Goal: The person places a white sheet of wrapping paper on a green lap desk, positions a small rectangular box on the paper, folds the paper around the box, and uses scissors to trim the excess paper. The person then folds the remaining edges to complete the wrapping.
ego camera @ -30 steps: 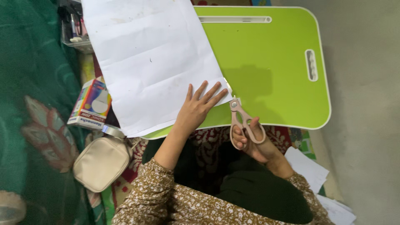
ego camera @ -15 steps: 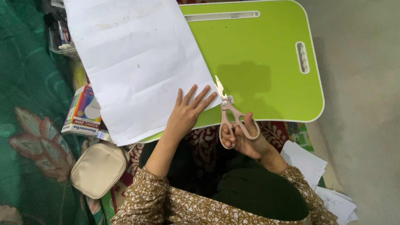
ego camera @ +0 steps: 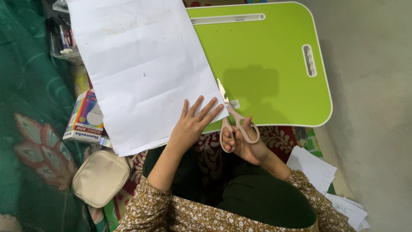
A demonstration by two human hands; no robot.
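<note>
Your glossy lime-green lap desk (ego camera: 274,64) with rounded corners carries a big creased white paper sheet (ego camera: 141,68) at its nine o'clock side. Your left hand (ego camera: 191,124) lies flat, fingers spread (on the sheet's corner). Your right hand (ego camera: 246,144) grips beige plastic scissors (ego camera: 234,120), blades pointing twelve o'clock along the sheet's edge.

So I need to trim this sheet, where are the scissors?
In the right hand, the scissors lie along the white paper's right edge, over the green tray.
</note>
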